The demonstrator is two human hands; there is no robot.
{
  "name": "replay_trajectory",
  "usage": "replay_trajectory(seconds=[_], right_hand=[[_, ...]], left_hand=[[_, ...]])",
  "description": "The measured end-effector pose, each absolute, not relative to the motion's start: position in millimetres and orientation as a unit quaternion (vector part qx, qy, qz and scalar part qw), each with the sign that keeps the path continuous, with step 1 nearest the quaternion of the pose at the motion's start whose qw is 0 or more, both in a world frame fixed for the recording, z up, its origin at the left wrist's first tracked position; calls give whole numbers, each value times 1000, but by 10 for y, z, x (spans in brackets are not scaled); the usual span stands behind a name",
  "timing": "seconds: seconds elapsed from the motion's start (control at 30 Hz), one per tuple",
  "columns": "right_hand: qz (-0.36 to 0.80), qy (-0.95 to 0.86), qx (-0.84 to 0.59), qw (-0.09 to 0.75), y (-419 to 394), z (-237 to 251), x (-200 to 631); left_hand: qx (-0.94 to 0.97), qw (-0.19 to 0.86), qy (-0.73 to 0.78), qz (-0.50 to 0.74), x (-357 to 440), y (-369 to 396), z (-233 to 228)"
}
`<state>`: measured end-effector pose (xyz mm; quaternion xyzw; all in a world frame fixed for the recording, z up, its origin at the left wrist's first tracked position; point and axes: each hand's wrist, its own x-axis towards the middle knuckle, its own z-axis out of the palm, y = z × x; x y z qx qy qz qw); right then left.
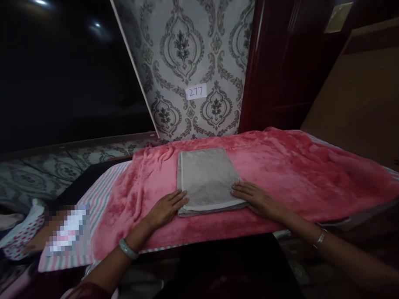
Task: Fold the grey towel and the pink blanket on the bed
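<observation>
A folded grey towel point(205, 177) lies flat on a pink fleece blanket point(295, 172) that covers a bed. My left hand point(165, 208) rests palm down on the blanket, with its fingertips touching the towel's near left corner. My right hand point(256, 198) lies flat at the near right corner, fingers spread on the towel's edge. Neither hand grips anything. A pale green bangle point(128, 249) is on my left wrist and a thin metal bangle point(319, 238) on my right.
A striped sheet point(99, 192) shows under the blanket at the left. Patterned wallpaper point(189, 49) with a paper tag reading 277 point(196, 92) is behind the bed. A dark red door point(281, 59) stands at the right. Spotted cloth point(21, 236) lies at far left.
</observation>
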<state>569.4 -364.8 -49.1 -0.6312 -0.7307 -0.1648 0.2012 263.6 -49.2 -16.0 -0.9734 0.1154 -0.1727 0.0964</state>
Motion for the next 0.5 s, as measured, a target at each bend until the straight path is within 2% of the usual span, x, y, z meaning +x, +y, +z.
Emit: replay_trajectory(seconds=[0.27,0.5], right_hand=[[-210,-712,-657,129,-3645,-346,5465],[-237,-707,-655,123,-3626,-384,5450]], left_hand=[[-982,141,77,-100,2707,-659,-64],[-978,121,119,-124,2678,-623,-43]])
